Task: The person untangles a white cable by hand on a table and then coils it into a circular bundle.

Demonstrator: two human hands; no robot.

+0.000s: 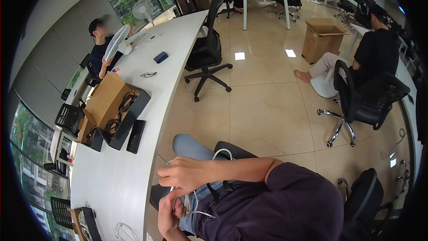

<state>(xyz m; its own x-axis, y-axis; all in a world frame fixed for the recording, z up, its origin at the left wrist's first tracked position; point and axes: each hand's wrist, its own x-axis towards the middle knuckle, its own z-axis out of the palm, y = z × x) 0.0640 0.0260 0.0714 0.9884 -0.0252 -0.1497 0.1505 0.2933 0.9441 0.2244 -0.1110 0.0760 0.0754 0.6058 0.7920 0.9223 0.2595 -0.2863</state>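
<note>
My right hand is closed, knuckles up, above my lap. Just below it my left hand has its fingers curled in, the two hands touching or nearly so. A white cable runs from between them and hangs in loose loops over my jeans. One loop of it also rises behind my right wrist. The cable's ends and the exact spot pinched by the fingers are hidden.
Left of me, the long white table bears an open box with black cables, a black tray, a phone and a white cable coil. A person across it handles a white fan. Office chairs and a cardboard carton stand around.
</note>
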